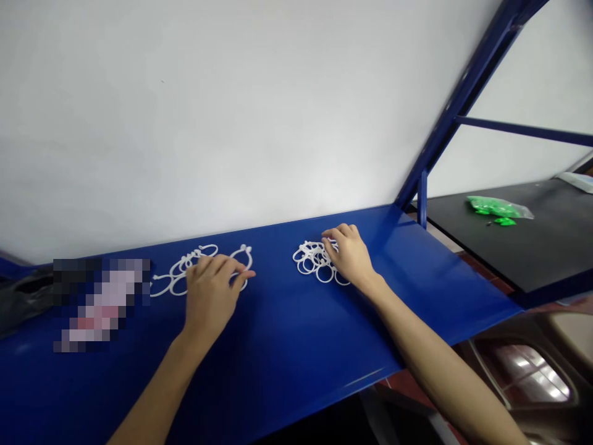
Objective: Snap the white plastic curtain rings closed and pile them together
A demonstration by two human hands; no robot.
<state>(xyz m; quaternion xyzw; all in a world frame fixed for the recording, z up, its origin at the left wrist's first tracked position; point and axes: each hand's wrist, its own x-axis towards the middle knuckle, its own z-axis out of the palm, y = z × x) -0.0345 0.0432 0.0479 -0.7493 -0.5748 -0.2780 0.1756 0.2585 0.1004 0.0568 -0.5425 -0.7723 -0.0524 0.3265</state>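
Observation:
My left hand (pixel 210 290) hovers low over a loose spread of white plastic rings (pixel 178 290), thumb held apart from the curved fingers. One ring with small ball ends (pixel 250 254) shows just beyond its fingertips and is partly hidden by them; I see nothing clearly gripped there. On the right, a tight heap of similar white rings (pixel 306 266) lies on the blue tabletop (pixel 296 346). At the heap's right edge, my right hand (pixel 352 253) has thumb and index finger pinched together at a white ring, partly covering the heap.
A blurred-out pinkish patch (pixel 109 296) and a dark bag-like item (pixel 28 296) lie at the left. A white wall (pixel 231 123) stands behind the table. Blue frame bars (pixel 454 111) rise at the right. Beyond, a black table (pixel 519 253) bears a clear bag of green pieces (pixel 498 208).

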